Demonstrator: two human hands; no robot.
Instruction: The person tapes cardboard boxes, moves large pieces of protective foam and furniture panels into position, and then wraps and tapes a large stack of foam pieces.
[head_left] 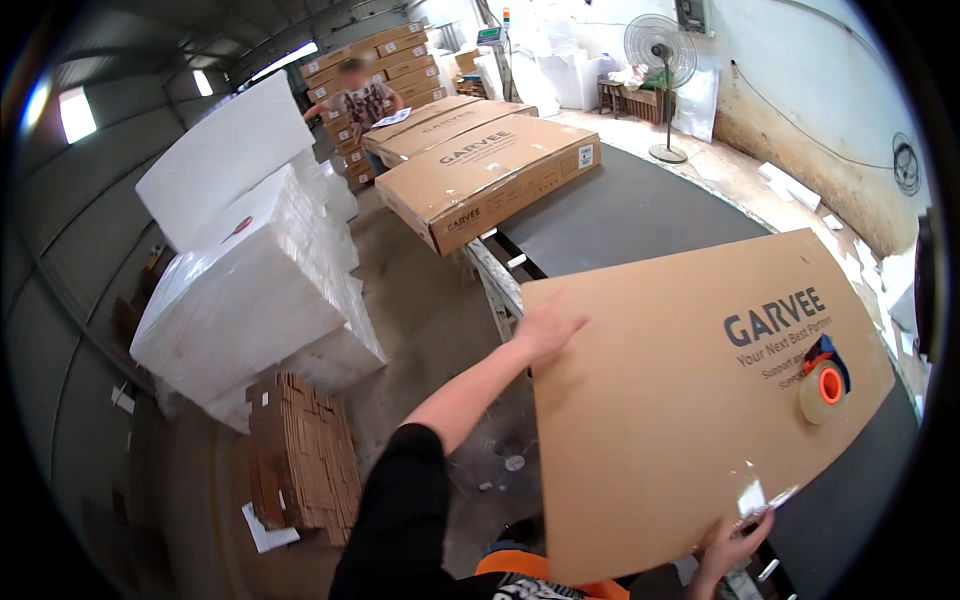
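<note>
A large flat cardboard box [640, 430] with dark print lies in front of me on the conveyor. My left hand [548, 332] rests on its far left corner, fingers stretched over the top, gripping nothing. At the near edge, my right hand [735, 552] touches the box with thumb and fingers apart, beside a shiny strip of clear tape [750, 492]. The underside of that hand's contact is hidden. A tape dispenser [825, 385] with an orange hub and a blue part sits on the box's right side, away from both hands.
More cardboard boxes [490, 170] lie farther along the dark conveyor belt [620, 205]. Plastic-wrapped white foam blocks [250, 270] and stacked flat cartons [300, 450] stand left. Another person [362, 105] stands behind the boxes. A pedestal fan [662, 60] stands near the wall.
</note>
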